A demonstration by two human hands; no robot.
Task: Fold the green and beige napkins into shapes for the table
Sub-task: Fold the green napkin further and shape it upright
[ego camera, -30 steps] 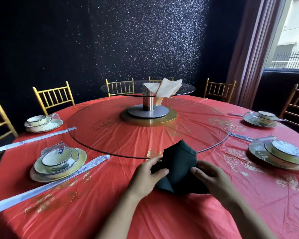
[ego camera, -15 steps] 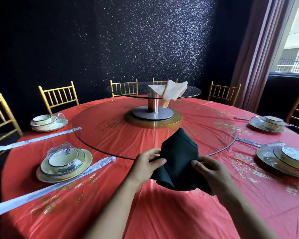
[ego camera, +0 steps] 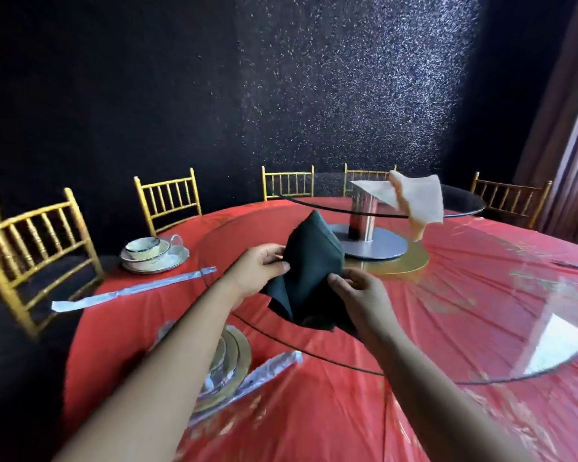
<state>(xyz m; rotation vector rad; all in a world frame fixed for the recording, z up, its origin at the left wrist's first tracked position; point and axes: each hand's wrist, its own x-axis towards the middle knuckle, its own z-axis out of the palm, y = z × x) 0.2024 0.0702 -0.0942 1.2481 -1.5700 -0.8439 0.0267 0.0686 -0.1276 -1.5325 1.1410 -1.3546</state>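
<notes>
The dark green cloth napkin (ego camera: 314, 261) looks matt and soft, and the pale beige cloth napkin (ego camera: 421, 201) is matt too. The wrinkled red table cover (ego camera: 481, 295) shines like thin plastic film. The round clear glass turntable (ego camera: 548, 345) is smooth and reflective, standing on a satin silver metal base (ego camera: 374, 245). The gold slatted chairs (ego camera: 167, 201) gleam with a glossy finish. The black wall (ego camera: 314, 95) sparkles with grainy glitter.

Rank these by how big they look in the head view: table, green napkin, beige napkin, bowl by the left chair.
1. table
2. green napkin, held nearer the camera, so its lead over the beige one is unsure
3. beige napkin
4. bowl
</notes>
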